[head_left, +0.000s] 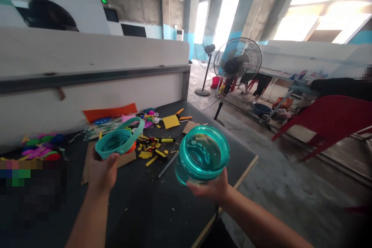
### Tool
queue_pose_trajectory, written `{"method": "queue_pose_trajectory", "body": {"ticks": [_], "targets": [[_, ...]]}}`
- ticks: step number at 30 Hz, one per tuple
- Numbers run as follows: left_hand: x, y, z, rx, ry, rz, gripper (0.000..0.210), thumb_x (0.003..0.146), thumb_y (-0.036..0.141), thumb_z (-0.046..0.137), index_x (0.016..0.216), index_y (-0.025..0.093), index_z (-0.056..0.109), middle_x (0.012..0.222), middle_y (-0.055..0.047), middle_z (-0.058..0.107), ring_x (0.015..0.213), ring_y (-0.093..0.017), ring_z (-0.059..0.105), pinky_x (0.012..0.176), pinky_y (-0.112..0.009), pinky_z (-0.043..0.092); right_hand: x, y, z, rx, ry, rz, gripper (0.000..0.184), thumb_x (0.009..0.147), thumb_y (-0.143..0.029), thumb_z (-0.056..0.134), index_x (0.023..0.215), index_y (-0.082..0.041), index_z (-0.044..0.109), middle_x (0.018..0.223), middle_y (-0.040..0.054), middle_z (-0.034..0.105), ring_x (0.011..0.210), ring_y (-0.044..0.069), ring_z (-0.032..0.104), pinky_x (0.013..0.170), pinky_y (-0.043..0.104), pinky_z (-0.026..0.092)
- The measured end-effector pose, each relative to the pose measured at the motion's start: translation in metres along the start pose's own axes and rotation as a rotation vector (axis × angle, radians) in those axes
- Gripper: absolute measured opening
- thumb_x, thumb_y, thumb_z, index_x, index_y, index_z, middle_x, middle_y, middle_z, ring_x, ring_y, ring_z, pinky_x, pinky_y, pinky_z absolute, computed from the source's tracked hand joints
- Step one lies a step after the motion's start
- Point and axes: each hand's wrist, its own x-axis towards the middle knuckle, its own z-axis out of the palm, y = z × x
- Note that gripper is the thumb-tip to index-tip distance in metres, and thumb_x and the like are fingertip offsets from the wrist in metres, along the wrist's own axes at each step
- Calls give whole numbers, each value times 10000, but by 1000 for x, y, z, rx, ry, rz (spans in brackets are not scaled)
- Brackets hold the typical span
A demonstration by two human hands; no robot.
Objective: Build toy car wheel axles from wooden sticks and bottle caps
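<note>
My left hand (103, 172) is closed around a teal lid (113, 143) with a loop handle that stands up at its right side. In my right hand (213, 188) is a see-through teal jar (203, 155), gripped from below and the right. Its round mouth faces up and towards me, bare of any cover. The two pieces are held apart above the dark table. Between them lie yellow scraps (145, 155), a grey stick (167, 165) and a piece of cardboard (124, 161), which the lid partly hides.
A yellow square (171, 121) and orange-handled pliers (183, 115) lie farther back. Colourful pieces (43, 145) are heaped at the left. A white partition (139, 89) bounds the table's back. Beyond the right edge stand a fan (236, 62) and a red chair (328, 124) with a seated person.
</note>
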Motion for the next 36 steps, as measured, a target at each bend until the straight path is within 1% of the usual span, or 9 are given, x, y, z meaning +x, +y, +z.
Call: {"method": "queue_pose_trajectory", "body": {"ticks": [3,7,13,17,20,23,28,32,36], "targets": [[0,-1,2,-27,-4,7,646,432,303,879,996,154,602,904,-18,675,857,-187,613,880,-367,465,-5,16,2,31,28,-13,1014,535,-384,805,1347,-257,212,1207,111,523,1071,295,562,945,500,448],[1,-1,5,-30,-10,22,646,415,309,882,980,161,606,918,-31,683,861,-211,624,852,-407,493,-9,28,2,2,48,45,994,517,-356,823,1321,-256,247,1198,101,512,1078,278,545,952,482,432],[2,-3,4,-43,-33,52,627,431,305,877,983,162,618,937,-38,690,851,-208,634,854,-412,499,-16,39,7,-49,50,41,1003,522,-322,810,1333,-257,223,1193,87,514,1071,262,549,952,433,432],[3,-3,0,-72,-25,45,611,455,271,874,993,153,608,933,-28,686,867,-187,628,863,-374,494,-20,42,11,-83,40,91,979,511,-319,812,1312,-242,255,1171,90,523,1058,266,550,946,442,429],[2,-1,-1,-67,-21,44,597,470,271,869,989,152,599,915,-18,684,859,-184,629,869,-370,491,-20,41,12,-109,49,98,983,499,-314,818,1307,-241,262,1168,87,519,1054,265,547,952,448,419],[2,0,1,-51,-22,46,588,473,293,865,979,164,594,914,-12,685,865,-191,632,859,-376,498,-19,40,11,-147,71,103,977,499,-330,819,1303,-242,270,1157,80,519,1040,260,547,940,443,426],[-1,5,9,-49,-44,60,567,443,336,867,939,208,624,890,0,693,816,-186,643,801,-356,532,-17,40,9,-264,104,134,992,491,-387,827,1303,-234,279,1181,93,511,1072,282,529,948,464,413],[-3,12,13,-52,-68,54,521,463,338,860,927,242,644,883,8,690,816,-188,640,795,-351,541,-16,43,8,-281,75,137,1027,487,-429,837,1318,-226,269,1221,114,496,1118,306,508,974,484,392],[-5,17,15,-69,-87,71,523,470,345,857,934,236,643,890,-4,687,830,-201,639,777,-359,539,-10,40,-3,-308,-18,95,1149,474,-499,834,1383,-204,197,1303,153,436,1215,346,428,1018,517,337]]}}
